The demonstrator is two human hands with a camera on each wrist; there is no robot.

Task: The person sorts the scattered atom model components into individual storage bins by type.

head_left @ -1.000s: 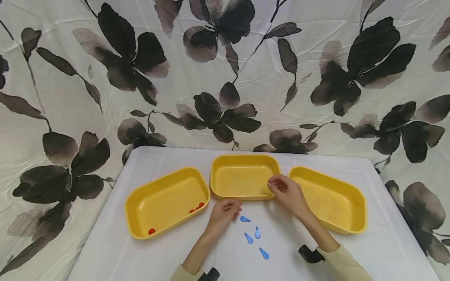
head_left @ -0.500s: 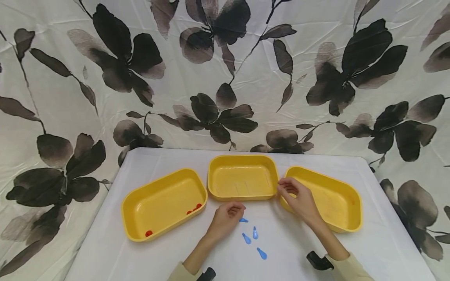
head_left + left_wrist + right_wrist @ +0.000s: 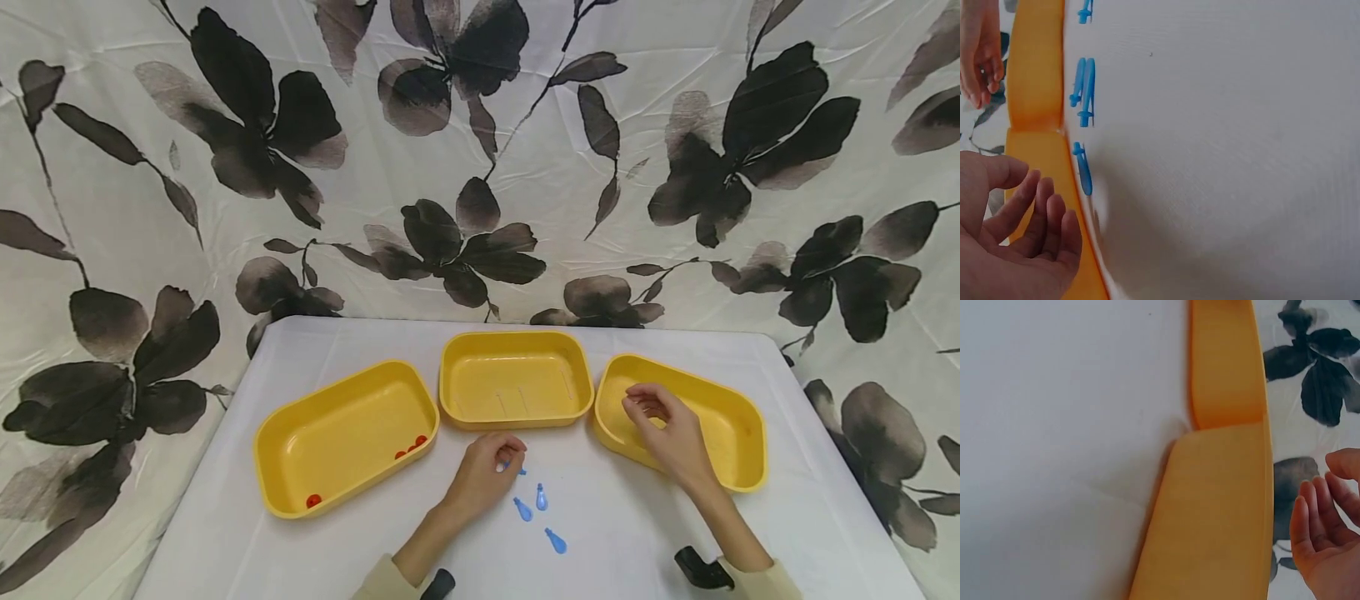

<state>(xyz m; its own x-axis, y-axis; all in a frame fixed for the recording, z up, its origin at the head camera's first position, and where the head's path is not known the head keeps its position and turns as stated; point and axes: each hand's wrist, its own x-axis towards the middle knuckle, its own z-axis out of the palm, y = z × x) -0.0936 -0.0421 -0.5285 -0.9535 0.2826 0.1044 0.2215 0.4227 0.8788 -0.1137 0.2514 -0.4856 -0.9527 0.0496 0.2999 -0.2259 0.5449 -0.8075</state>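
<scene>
My left hand (image 3: pixel 483 475) hovers before the middle yellow tray, its fingers loosely curled with nothing visible in them. It partly hides one blue teardrop-shaped piece (image 3: pixel 1082 169). More such blue pieces with narrow necks (image 3: pixel 555 540) lie on the white table just to its right. Over the right yellow tray (image 3: pixel 723 404) is my right hand (image 3: pixel 675 437). Its thumb and fingers are relaxed, apart in the right wrist view, and no object shows between them. Several thin, straight, wire-like pieces (image 3: pixel 523 400) lie in the middle yellow tray (image 3: pixel 517 367).
A third yellow tray (image 3: pixel 330 433), angled at the left, holds several small red beads (image 3: pixel 313 501). The trays stand close together in an arc on the white table (image 3: pixel 615 550). A flower-printed cloth (image 3: pixel 465 108) hangs behind the table.
My right hand has moved right, from the middle tray's right edge to above the right tray. My left hand has shifted slightly nearer the blue pieces and now partly covers one.
</scene>
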